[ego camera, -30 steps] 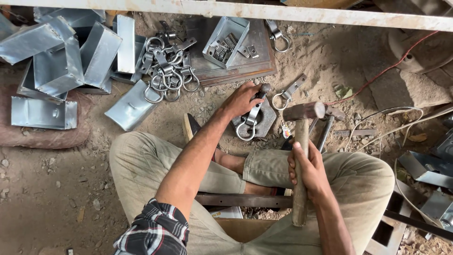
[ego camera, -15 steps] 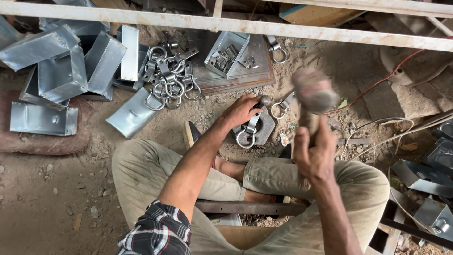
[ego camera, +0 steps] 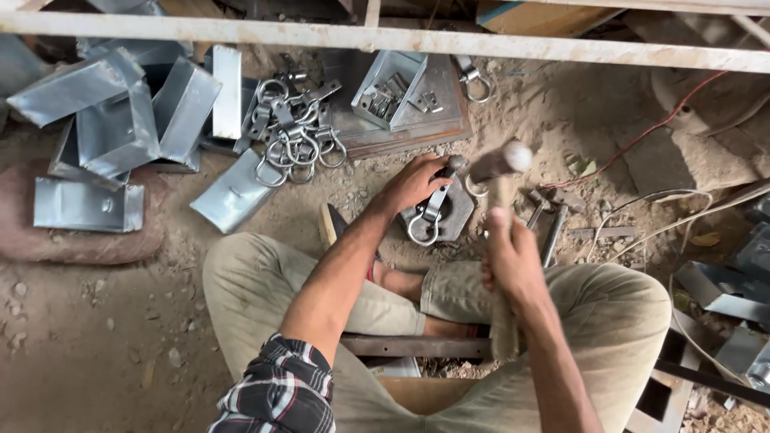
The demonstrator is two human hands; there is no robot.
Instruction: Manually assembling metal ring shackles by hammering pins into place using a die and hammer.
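Dusty ground: silvery ring latch [ego camera: 433, 215] under left hand [ego camera: 413, 183], flat.

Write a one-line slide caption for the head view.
Seated on dirt, left hand steadies a ringed metal strap on a steel block while right hand swings a hammer.

I see a sandy dirt floor [ego camera: 96, 337] carrying everything. Toward its far left edge lie folded sheet-metal boxes [ego camera: 120, 120], with a heap of ring clasps [ego camera: 293, 136] just beside them. A flat steel plate [ego camera: 437, 120] sits near the far middle, bearing a small tray [ego camera: 393, 84]. A red wire [ego camera: 642, 136] trails across the right side.
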